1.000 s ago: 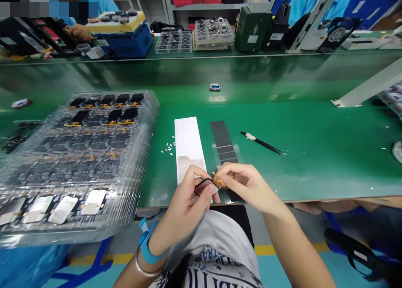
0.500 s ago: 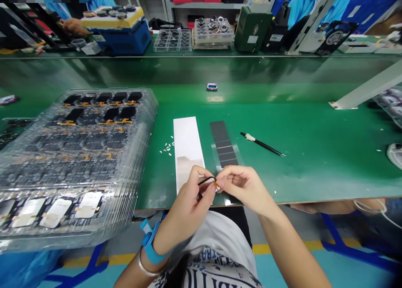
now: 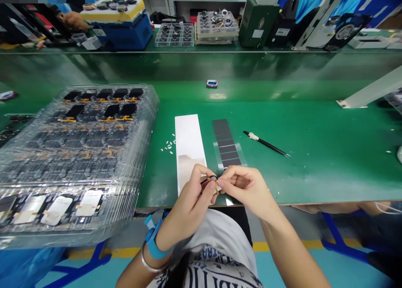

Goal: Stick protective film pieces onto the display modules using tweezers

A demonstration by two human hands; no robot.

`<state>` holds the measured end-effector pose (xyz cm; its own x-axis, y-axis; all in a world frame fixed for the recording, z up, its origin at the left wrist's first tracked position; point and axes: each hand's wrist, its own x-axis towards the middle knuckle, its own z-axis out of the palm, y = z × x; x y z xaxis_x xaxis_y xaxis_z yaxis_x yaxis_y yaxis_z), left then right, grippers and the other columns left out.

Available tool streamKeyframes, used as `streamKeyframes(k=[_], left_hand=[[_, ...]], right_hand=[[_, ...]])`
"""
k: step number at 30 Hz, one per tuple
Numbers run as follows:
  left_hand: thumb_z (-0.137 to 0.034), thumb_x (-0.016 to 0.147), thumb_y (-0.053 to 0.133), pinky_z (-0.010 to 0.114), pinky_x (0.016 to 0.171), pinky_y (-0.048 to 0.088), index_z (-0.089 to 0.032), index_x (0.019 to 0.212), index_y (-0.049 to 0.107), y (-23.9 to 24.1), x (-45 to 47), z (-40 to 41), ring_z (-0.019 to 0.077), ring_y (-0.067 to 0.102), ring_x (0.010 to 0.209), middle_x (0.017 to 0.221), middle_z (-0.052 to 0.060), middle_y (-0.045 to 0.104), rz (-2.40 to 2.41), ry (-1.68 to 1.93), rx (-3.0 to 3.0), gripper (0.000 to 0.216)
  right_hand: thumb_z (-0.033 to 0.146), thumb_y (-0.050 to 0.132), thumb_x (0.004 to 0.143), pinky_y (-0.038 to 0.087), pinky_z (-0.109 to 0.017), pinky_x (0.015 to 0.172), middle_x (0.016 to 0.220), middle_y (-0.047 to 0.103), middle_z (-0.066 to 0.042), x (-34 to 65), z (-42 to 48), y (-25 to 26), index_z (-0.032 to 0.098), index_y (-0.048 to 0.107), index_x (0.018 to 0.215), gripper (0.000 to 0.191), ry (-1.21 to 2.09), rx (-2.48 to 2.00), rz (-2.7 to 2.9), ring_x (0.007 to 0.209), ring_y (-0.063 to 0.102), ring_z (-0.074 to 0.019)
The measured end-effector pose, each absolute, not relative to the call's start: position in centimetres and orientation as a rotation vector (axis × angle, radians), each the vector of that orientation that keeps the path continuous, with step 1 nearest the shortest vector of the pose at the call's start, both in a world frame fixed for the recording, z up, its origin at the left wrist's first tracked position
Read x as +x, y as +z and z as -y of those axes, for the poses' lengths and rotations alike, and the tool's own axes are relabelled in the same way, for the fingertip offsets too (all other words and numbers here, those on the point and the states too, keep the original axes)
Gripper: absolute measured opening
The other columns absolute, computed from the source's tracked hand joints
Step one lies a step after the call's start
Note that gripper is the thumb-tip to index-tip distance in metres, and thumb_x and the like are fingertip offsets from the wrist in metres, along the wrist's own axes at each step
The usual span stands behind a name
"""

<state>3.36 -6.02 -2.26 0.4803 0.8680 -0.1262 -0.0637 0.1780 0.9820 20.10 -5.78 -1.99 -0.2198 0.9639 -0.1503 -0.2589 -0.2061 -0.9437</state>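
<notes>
My left hand (image 3: 191, 198) pinches a small dark screen module (image 3: 210, 180) edge-on over the near edge of the green table (image 3: 314, 154). My right hand (image 3: 245, 186) meets it from the right, its fingertips closed on the module's orange flex tail. Both hands hover just above the near ends of a white paper strip (image 3: 187, 143) and a strip of dark grey rectangular pads (image 3: 226, 143) on clear backing. A blue wrist strap and a silver bangle circle my left wrist.
A stack of clear plastic trays (image 3: 78, 154) with several dark modules fills the left of the table. Black tweezers (image 3: 266, 143) lie right of the grey strip. Small white scraps (image 3: 168, 146) lie beside the paper. A small pink-rimmed part (image 3: 212, 83) sits farther back. Bins, trays and machines line the far bench.
The module has been turned from showing its face to edge-on between my fingers. My right fingertips have closed in onto its orange tail. Both hands stay in place.
</notes>
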Motion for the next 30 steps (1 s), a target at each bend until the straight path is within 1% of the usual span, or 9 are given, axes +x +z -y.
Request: streamKeyframes(k=[8,11,17,21,25,30], left_hand=[[-0.04,0.104,0.04,0.024,0.062,0.036,-0.024,0.101,0.04,-2.15,3.53,6.0,0.009,0.042,0.066,0.077,-0.004,0.046,-0.835,0.771,1.151,0.016],[-0.039,0.104,0.04,0.024,0.061,0.035,-0.024,0.1,0.04,-2.13,3.54,5.94,0.0089,0.042,0.065,0.077,-0.004,0.046,-0.838,0.764,1.119,0.015],[-0.036,0.103,0.044,0.023,0.064,0.036,-0.025,0.103,0.039,-1.87,3.35,5.77,0.0093,0.041,0.067,0.075,-0.005,0.046,-0.767,0.724,1.121,0.012],[-0.035,0.103,0.042,0.022,0.062,0.035,-0.024,0.103,0.038,-1.79,3.45,5.66,0.0094,0.041,0.066,0.072,-0.006,0.046,-0.773,0.723,1.153,0.012],[-0.035,0.103,0.043,0.021,0.061,0.036,-0.024,0.103,0.037,-1.85,3.49,5.7,0.0094,0.042,0.065,0.074,-0.006,0.046,-0.774,0.718,1.181,0.012],[-0.033,0.102,0.045,0.019,0.055,0.032,-0.025,0.102,0.036,-1.89,3.49,5.68,0.0089,0.037,0.061,0.07,-0.007,0.042,-0.787,0.694,1.203,0.013]], right_hand=[[0.028,0.08,0.075,0.055,-0.025,0.063,0.068,0.072,-0.002,20.31,5.64,-1.54,0.017,0.068,0.074,0.016,1.647,-0.983,1.052,0.064,0.069,-0.015],[0.028,0.081,0.074,0.054,-0.026,0.062,0.068,0.072,-0.003,20.36,5.61,-1.44,0.017,0.068,0.074,0.017,1.64,-1.006,1.061,0.064,0.07,-0.016],[0.026,0.082,0.073,0.053,-0.024,0.06,0.069,0.073,-0.004,20.46,5.49,-1.35,0.016,0.067,0.073,0.018,1.631,-1.015,1.075,0.062,0.07,-0.0154],[0.026,0.082,0.073,0.053,-0.023,0.06,0.069,0.073,-0.004,20.5,5.49,-1.29,0.016,0.067,0.073,0.018,1.642,-1.011,1.066,0.062,0.07,-0.0146],[0.025,0.081,0.073,0.053,-0.021,0.059,0.068,0.073,-0.002,20.68,5.49,-1.18,0.017,0.068,0.073,0.016,1.642,-0.991,1.054,0.062,0.069,-0.0125],[0.026,0.081,0.073,0.054,-0.02,0.056,0.066,0.072,-0.001,20.73,5.45,-1.31,0.017,0.068,0.071,0.016,1.643,-1.001,1.046,0.059,0.067,-0.0111]])
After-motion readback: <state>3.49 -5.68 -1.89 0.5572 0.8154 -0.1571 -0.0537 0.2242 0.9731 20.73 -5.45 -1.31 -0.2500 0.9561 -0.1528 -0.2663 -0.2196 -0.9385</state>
